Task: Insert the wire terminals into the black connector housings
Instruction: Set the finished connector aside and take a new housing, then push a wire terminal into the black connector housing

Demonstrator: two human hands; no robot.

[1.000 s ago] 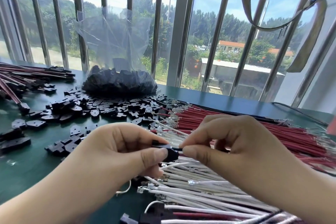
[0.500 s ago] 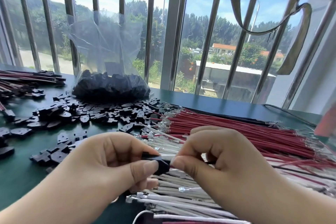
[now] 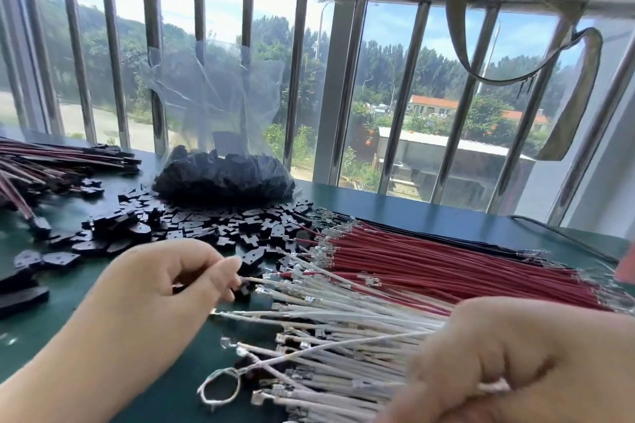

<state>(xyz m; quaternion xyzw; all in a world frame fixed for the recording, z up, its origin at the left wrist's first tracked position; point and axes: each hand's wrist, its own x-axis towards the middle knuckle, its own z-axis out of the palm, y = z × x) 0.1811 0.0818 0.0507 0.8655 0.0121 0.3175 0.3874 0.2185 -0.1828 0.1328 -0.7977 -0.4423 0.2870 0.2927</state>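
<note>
The left hand (image 3: pixel 161 285) has its fingers curled, pinching a small black connector housing (image 3: pixel 244 288) at the fingertips with a white wire running out of it to the right. The right hand (image 3: pixel 508 364), blurred at the lower right, has its fingers curled round the white wire (image 3: pixel 343 343) that lies across the pile. Under both hands the white wires (image 3: pixel 343 302) with metal terminals lie spread on the green table (image 3: pixel 429 213), just beside a bundle of red wires (image 3: pixel 446 268). Beyond the left hand, loose black housings (image 3: pixel 206 227) are scattered before a clear plastic bag (image 3: pixel 223 175) full of more. Finished wire assemblies (image 3: pixel 51 161) lie far left. Behind the table stands a barred window (image 3: pixel 336 96) looking onto trees and roofs, with a grey strap (image 3: pixel 570 106) hanging from the bars.
</note>
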